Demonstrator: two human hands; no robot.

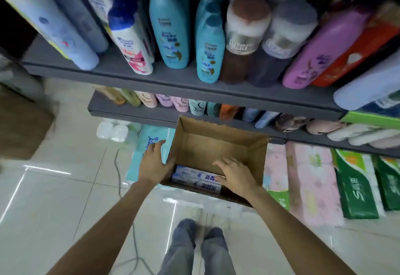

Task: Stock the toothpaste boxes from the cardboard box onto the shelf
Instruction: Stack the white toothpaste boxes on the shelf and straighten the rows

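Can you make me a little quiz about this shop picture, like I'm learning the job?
1. True or false: the cardboard box is full to the top.
2. Which hand reaches inside the box: the left hand or the right hand?
3. What lies at the bottom of the box?

Key:
1. False, it is mostly empty.
2. The right hand; the left hand rests on the box's outer side.
3. Toothpaste boxes.

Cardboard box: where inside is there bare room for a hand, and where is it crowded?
In the cardboard box, the far floor, bordered by the back and side walls, is bare. The near edge is crowded: toothpaste boxes lie there, the right hand over them. The left hand is at the left wall.
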